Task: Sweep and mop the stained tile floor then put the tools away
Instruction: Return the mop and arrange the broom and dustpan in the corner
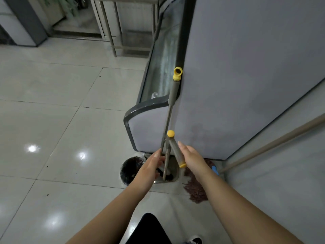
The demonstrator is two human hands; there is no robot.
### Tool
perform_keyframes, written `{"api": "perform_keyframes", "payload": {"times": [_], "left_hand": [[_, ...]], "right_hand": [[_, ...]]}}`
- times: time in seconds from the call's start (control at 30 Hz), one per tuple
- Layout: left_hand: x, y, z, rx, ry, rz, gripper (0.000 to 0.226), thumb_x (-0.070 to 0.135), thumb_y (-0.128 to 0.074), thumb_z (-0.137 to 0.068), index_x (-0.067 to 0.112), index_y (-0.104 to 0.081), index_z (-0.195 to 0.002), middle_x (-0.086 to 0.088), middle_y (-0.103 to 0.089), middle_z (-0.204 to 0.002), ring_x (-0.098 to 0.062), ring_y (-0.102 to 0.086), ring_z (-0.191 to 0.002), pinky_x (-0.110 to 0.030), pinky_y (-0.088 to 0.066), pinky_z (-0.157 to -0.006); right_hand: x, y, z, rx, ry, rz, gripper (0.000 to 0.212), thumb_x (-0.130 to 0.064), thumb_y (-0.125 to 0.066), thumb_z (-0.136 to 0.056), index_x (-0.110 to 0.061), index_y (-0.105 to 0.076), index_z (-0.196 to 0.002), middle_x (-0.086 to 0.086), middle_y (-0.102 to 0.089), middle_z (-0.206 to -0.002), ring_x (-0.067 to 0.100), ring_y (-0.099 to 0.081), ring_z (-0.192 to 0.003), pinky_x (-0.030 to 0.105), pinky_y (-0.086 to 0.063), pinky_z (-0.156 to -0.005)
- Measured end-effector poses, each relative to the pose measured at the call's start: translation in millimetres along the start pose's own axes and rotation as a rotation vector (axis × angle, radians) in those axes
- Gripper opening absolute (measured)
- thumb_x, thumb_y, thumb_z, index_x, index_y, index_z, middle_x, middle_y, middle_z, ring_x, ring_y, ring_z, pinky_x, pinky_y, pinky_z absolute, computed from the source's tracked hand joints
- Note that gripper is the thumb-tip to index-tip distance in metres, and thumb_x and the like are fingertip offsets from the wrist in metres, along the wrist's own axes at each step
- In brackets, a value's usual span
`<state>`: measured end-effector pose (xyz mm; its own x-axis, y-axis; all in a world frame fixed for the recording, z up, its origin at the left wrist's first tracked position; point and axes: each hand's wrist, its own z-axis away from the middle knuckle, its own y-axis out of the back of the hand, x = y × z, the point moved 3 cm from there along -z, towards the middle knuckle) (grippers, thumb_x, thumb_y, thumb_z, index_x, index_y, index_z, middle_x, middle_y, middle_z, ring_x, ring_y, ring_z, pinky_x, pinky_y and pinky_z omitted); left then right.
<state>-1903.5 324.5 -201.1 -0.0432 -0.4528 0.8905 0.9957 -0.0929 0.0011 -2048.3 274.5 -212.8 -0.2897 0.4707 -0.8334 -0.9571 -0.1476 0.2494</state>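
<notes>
Both hands gripping handles — left hand (pixel 152 164) the broom (pixel 169 110), right hand (pixel 191 158) the dustpan (pixel 173 170) — freezer (pixel 246 76) blocking ahead, mop (pixel 197 187) lying beside.

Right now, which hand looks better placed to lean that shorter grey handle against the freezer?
The right hand: it already lies along the shorter yellow-capped grey handle, nearest the grey chest freezer.

A shop: glass-topped display freezer (pixel 163 55), steel table legs (pixel 112 32), glossy tiled floor (pixel 52 103).

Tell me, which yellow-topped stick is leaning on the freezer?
The longer stick, whose yellow loop touches the freezer edge. The short stick, with a round yellow knob, is lower, by the right hand, clear of the freezer.
</notes>
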Motion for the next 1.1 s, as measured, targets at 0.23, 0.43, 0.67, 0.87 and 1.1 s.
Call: {"api": "perform_keyframes", "payload": {"times": [0.23,0.43,0.67,0.87,1.1], "left_hand": [[24.1,31.7,-44.4,0.043,-0.03,-0.059,0.02,0.032,-0.045,-0.097,0.027,-0.055,-0.114,0.006,-0.064,-0.103,0.0,-0.057,-0.088,-0.019,-0.043,-0.067],[53.6,40.9,-100.7,0.114,-0.04,-0.166,0.032,0.033,-0.051,-0.094,0.017,-0.055,-0.122,0.0,-0.062,-0.105,-0.015,-0.054,-0.1,-0.028,-0.044,-0.081],[67.3,40.7,-149.7,0.152,-0.043,-0.213,0.036,0.035,-0.054,-0.092,0.019,-0.053,-0.124,-0.002,-0.062,-0.11,-0.017,-0.055,-0.105,-0.035,-0.043,-0.096],[84.5,27.7,-210.3,0.073,-0.129,-0.319,0.061,0.038,-0.059,-0.089,0.018,-0.033,-0.14,-0.003,-0.054,-0.121,-0.014,-0.053,-0.108,-0.031,-0.042,-0.093],[96.5,45.3,-269.2,0.378,-0.326,-0.376,0.048,0.034,-0.079,-0.071,0.02,-0.035,-0.087,-0.002,-0.041,-0.09,-0.019,-0.045,-0.08,-0.03,-0.039,-0.072]], "right_hand": [[-18.1,-11.0,-33.0,0.013,-0.099,0.066,0.084,-0.074,-0.048,-0.076,-0.018,-0.043,-0.138,0.008,-0.049,-0.139,0.026,-0.048,-0.125,0.045,-0.038,-0.106],[-16.2,-20.5,-61.8,-0.118,-0.27,0.002,0.066,-0.073,-0.04,-0.08,-0.019,-0.055,-0.115,0.009,-0.062,-0.074,0.019,-0.06,-0.055,0.027,-0.053,-0.059],[-10.2,-19.4,-80.7,-0.024,-0.187,0.162,0.044,-0.068,-0.033,-0.086,-0.031,-0.055,-0.092,0.002,-0.053,-0.064,0.015,-0.051,-0.051,0.021,-0.041,-0.043],[-12.7,-0.8,-79.8,0.099,-0.122,0.304,0.059,-0.076,-0.027,-0.079,-0.025,-0.051,-0.061,-0.005,-0.05,-0.05,0.009,-0.053,-0.047,0.022,-0.037,-0.044],[2.6,14.6,-80.5,0.171,-0.18,0.367,0.073,-0.079,-0.024,-0.071,-0.021,-0.067,-0.084,-0.007,-0.05,-0.041,0.007,-0.048,-0.046,0.024,-0.041,-0.056]]}}
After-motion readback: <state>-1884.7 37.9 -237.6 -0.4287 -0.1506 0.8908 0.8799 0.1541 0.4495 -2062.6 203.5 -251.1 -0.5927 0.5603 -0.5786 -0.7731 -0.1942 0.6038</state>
